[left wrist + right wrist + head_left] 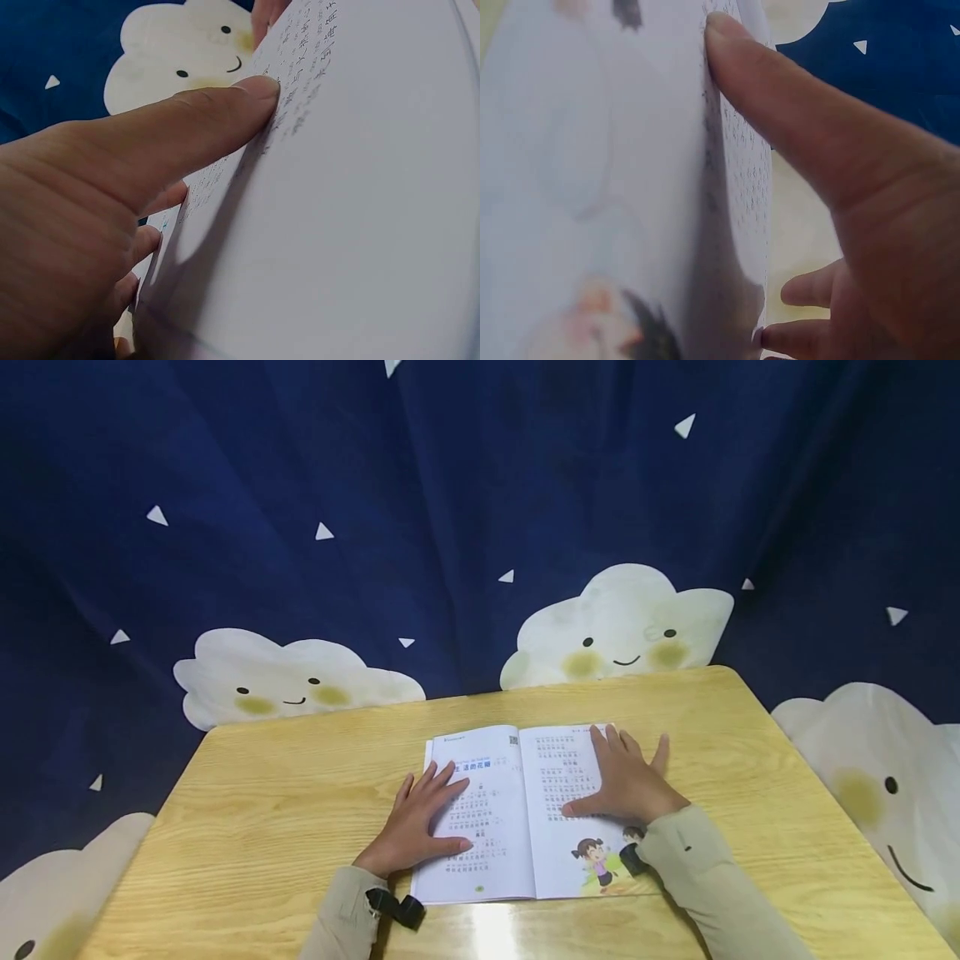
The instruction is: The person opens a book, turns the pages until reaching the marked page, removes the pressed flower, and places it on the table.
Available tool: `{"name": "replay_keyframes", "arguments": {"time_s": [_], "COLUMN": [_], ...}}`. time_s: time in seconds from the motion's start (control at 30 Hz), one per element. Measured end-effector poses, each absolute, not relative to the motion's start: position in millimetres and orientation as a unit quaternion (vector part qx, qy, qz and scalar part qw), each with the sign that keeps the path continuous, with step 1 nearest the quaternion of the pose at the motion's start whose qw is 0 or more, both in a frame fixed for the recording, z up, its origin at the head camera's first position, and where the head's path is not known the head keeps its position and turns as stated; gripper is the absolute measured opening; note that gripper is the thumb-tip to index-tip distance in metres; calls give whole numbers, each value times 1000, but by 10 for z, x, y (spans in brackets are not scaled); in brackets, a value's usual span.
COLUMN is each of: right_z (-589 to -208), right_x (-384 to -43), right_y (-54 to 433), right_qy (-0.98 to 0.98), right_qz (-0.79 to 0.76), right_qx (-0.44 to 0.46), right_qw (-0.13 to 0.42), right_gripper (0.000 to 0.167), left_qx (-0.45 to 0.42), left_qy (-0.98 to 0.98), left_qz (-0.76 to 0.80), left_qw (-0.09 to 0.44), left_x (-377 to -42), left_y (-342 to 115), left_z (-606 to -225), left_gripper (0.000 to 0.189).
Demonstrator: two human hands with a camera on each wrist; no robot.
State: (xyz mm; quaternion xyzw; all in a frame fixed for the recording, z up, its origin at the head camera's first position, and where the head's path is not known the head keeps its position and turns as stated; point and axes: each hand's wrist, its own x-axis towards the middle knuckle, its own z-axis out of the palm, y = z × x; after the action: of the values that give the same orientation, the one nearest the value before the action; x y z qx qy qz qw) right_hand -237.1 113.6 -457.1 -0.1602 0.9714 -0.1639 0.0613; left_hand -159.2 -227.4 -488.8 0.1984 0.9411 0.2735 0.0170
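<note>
An open book (502,852) with printed Chinese text lies on the wooden table, and a cartoon child (597,862) decorates its right page. My left hand (416,827) rests on the left page with fingers spread and thumb on the text. Across the outer part of the right page lies my right hand (630,781), its fingers also spread. In the left wrist view the left thumb (202,124) touches the page (360,187). The right wrist view has the right thumb (780,90) on the printed page (652,150), with other fingers at the page's edge.
The light wooden table (277,802) extends to both sides of the book. Behind it hangs a dark blue curtain (450,527) printed with white triangles and smiling clouds (622,627). Black straps with small cameras (397,907) sit on the wrists.
</note>
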Motion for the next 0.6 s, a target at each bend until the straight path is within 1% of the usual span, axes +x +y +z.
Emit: {"name": "replay_keyframes", "arguments": {"time_s": [0.27, 0.5, 0.6], "right_z": [-4540, -4533, -4526], "right_x": [-2356, -2330, -2332], "right_y": [1109, 1127, 1121], "right_qy": [970, 970, 970], "right_qz": [-168, -171, -171], "right_qx": [-163, -157, -160], "right_qw": [62, 67, 62], "right_gripper": [144, 145, 145], "left_qx": [202, 199, 202], "left_qy": [939, 940, 939], "left_qz": [278, 276, 278], "left_qw": [-3, 16, 13], "left_x": [-1591, -1584, -1599], "left_y": [-2290, -2271, -2271], "left_z": [-4906, -4910, -4898], "left_gripper": [87, 89, 89]}}
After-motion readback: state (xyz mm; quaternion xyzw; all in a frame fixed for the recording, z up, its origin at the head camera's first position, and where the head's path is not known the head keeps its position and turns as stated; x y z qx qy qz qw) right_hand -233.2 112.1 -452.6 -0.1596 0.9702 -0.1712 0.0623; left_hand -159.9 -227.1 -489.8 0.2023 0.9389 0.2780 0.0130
